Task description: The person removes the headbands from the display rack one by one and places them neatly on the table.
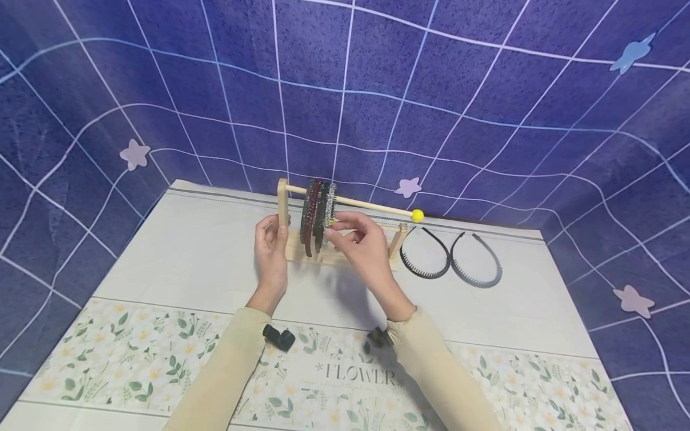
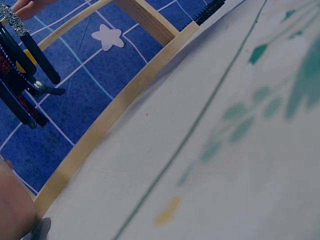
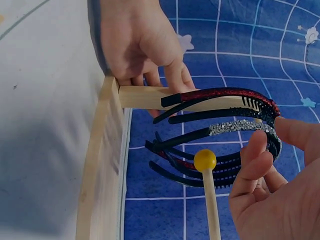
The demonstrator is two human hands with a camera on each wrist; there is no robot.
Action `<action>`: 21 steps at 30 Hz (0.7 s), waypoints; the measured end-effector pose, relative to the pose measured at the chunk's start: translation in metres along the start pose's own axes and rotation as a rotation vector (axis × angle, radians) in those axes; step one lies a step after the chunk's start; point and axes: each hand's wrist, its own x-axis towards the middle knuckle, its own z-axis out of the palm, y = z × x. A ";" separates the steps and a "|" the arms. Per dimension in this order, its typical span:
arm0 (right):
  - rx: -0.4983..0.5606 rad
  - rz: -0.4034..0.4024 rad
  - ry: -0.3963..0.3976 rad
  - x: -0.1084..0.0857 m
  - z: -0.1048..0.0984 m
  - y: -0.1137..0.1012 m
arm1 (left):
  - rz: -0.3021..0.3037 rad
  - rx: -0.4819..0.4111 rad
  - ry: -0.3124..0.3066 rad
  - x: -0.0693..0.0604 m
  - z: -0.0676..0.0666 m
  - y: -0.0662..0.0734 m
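A wooden headband stand (image 1: 283,206) has a rod (image 1: 372,206) that ends in a yellow ball (image 3: 205,160). My left hand (image 1: 271,251) grips the stand's left upright, thumb in front and fingers partly hidden behind. Several headbands hang together on the rod near that upright, among them a red glittery one (image 3: 225,93) and black toothed ones. Outermost, toward the ball, is a silver sparkly headband (image 3: 240,126). My right hand (image 1: 366,242) pinches this silver headband at its side between thumb and fingers. In the left wrist view, the headbands' open ends dangle above the base bar (image 2: 115,120).
Right of the stand, a black toothed headband (image 1: 426,276) and a grey toothed headband (image 1: 480,284) lie side by side on the white tabletop (image 1: 178,251). A flowered cloth band (image 1: 162,353) crosses the front. A blue gridded curtain (image 1: 302,108) rises behind.
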 end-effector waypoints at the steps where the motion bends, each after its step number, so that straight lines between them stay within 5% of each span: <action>1: -0.008 0.004 0.001 0.001 0.001 0.000 | 0.001 0.000 -0.003 0.000 0.000 0.000; 21: -0.013 0.006 0.017 0.006 0.009 0.002 | 0.024 -0.004 -0.004 0.000 -0.001 -0.002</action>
